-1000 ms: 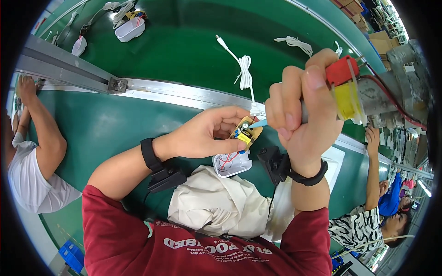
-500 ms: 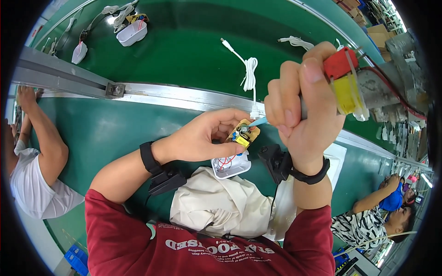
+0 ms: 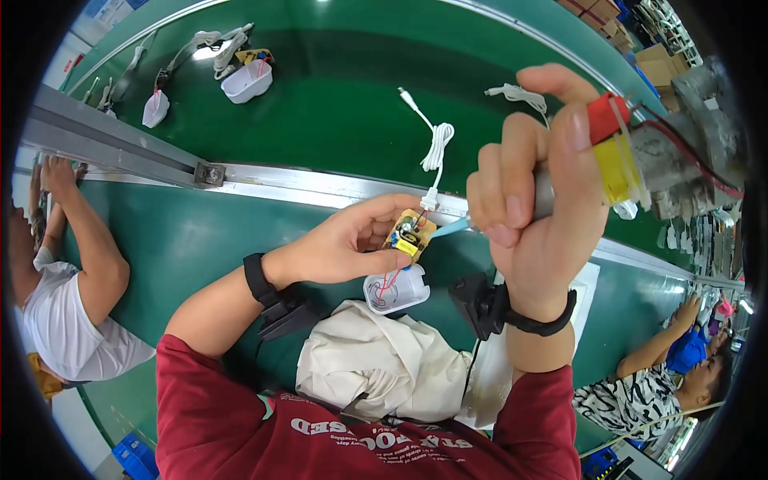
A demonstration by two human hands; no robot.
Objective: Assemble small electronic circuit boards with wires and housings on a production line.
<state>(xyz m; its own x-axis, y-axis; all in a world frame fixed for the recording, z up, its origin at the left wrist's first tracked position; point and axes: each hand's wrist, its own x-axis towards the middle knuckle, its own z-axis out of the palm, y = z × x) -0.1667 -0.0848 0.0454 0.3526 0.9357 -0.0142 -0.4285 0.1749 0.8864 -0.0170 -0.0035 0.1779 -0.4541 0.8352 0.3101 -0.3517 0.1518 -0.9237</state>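
Observation:
My left hand [image 3: 340, 244] is closed on a small circuit board [image 3: 416, 248], tan with a yellow transformer and several components, held by its edges. Thin red wires run from the board to a white plastic housing [image 3: 412, 294], open side up just below. My right hand [image 3: 544, 208] grips a grey cylindrical dispensing gun [image 3: 660, 156] with a red switch and yellow tape, one finger lifted off its side. The gun's blue tapered nozzle [image 3: 450, 230] points at the board's right edge; whether it touches, I cannot tell. A white cord [image 3: 436, 152] ends in a strain relief just above the board.
A metal rail [image 3: 312, 184] crosses behind my hands. Beyond it, on a green surface, lie white housings [image 3: 248, 82] with cords and another coiled cord [image 3: 520, 98]. Off-white cloth [image 3: 376, 360] bunches at my lap. Other people sit at left [image 3: 80, 296] and right [image 3: 640, 400].
The nozzle tip has shifted from the board's upper end to its right edge. A finger of my right hand has straightened away from the gun. The board is tilted slightly differently.

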